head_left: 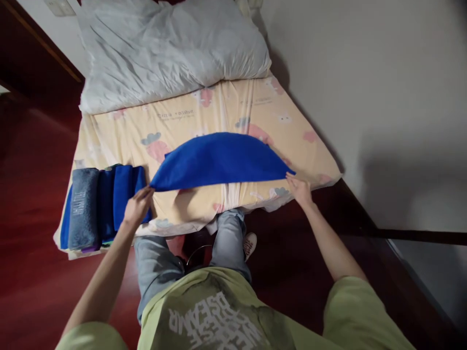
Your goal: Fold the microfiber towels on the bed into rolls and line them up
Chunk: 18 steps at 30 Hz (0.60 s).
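Note:
A bright blue towel is stretched between my two hands over the bed, its near edge pulled nearly straight and its far side curved. My left hand pinches the towel's left corner, close to a row of folded towels. At the opposite end, my right hand grips the right corner near the front right of the bed. Part of the near edge appears lifted off the sheet, with a shadow beneath it. The folded blue towels and a grey-blue fluffy towel lie together at the bed's front left.
The bed has a pale yellow sheet printed with carrots and rabbits. A large grey-white pillow lies across its far end. A white wall rises on the right, and dark red floor surrounds the left and front.

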Motion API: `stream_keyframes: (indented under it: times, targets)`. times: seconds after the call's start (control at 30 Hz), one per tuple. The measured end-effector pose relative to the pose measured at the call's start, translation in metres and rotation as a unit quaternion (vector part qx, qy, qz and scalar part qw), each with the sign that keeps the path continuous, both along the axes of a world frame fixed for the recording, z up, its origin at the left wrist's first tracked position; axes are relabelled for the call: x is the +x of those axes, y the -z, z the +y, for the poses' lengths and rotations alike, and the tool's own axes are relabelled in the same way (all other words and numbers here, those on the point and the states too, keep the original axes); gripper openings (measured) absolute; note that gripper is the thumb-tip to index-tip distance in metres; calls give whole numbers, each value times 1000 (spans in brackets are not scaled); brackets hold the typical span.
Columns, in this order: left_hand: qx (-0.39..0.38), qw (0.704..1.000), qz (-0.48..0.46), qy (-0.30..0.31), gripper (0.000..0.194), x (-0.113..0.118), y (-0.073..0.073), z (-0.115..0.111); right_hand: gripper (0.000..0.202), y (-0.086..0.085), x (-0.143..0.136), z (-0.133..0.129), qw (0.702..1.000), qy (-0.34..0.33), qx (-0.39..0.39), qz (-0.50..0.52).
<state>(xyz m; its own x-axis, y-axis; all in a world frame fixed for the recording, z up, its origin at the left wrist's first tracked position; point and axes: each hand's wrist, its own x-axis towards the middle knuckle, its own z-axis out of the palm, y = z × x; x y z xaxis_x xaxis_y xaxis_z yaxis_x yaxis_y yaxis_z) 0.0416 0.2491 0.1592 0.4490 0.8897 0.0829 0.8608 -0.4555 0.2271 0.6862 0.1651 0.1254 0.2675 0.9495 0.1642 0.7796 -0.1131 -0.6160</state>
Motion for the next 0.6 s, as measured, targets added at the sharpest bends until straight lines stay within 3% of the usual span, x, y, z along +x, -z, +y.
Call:
stream_keyframes:
  times: [0.07,0.13,0.2,0.3,0.43,0.6]
  targets:
    - [-57,996,62,1,42,3,29,-20,27,35,-1,-19,1000,-12,-20,8]
    - [-100,988,119,-1,43,7,46,-37,28,60,4,-37,999,-25,-33,5]
    - [-131,978,160,9,42,10,53,-49,27,74,12,-49,999,-29,-34,-6]
    - [-169,966,191,26,36,13,52,-48,27,78,24,-50,999,-40,-21,-25]
    - [-152,975,161,-12,36,17,45,-7,30,71,33,-13,1000,-18,11,-7]
    - [-92,991,72,-68,43,25,50,88,39,84,42,80,998,62,-27,12]
